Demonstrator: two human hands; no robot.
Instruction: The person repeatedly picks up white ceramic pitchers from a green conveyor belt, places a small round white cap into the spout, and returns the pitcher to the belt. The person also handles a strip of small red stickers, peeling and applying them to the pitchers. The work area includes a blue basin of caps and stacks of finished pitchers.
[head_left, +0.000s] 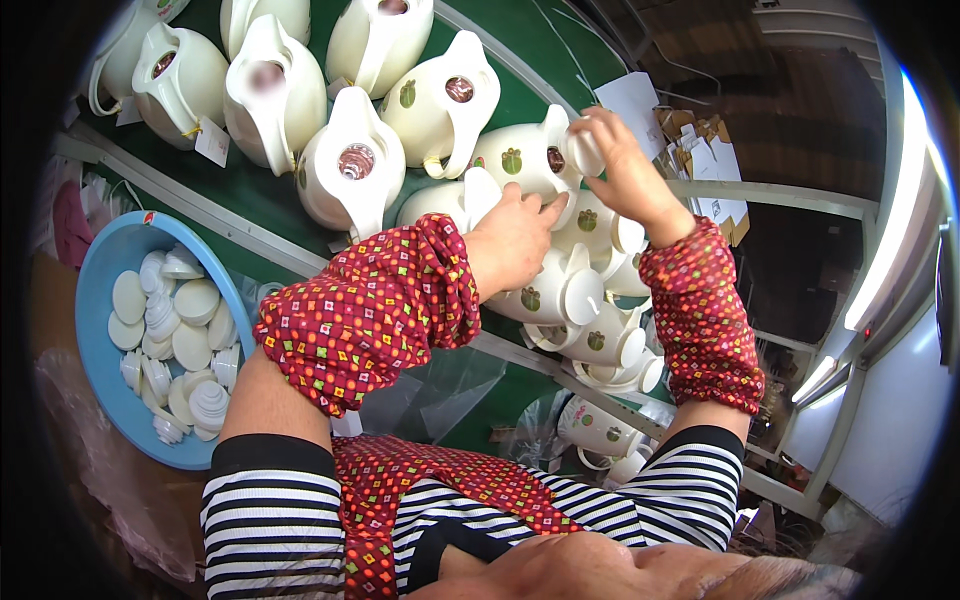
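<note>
Cream-white thermos jugs with small green printed motifs and shiny pinkish liners stand in rows on a green surface. My right hand (618,160) grips a round white lid (584,156) by its edge, beside the uncovered mouth of one thermos jug (520,150). Close below it, my left hand (513,238) is curled against that jug's lower side; part of its grip is hidden. Under my left wrist, another jug (435,207) is partly covered. Several lidded jugs (597,335) crowd together to the right of my left hand.
At the left, a blue basin (90,350) holds many loose white lids (192,340). Open-mouthed jugs (352,165) fill the far left. A metal rail (260,232) edges the green surface. Clear plastic bags (430,395) lie near me; cardboard and paper pieces (710,165) sit at the far right.
</note>
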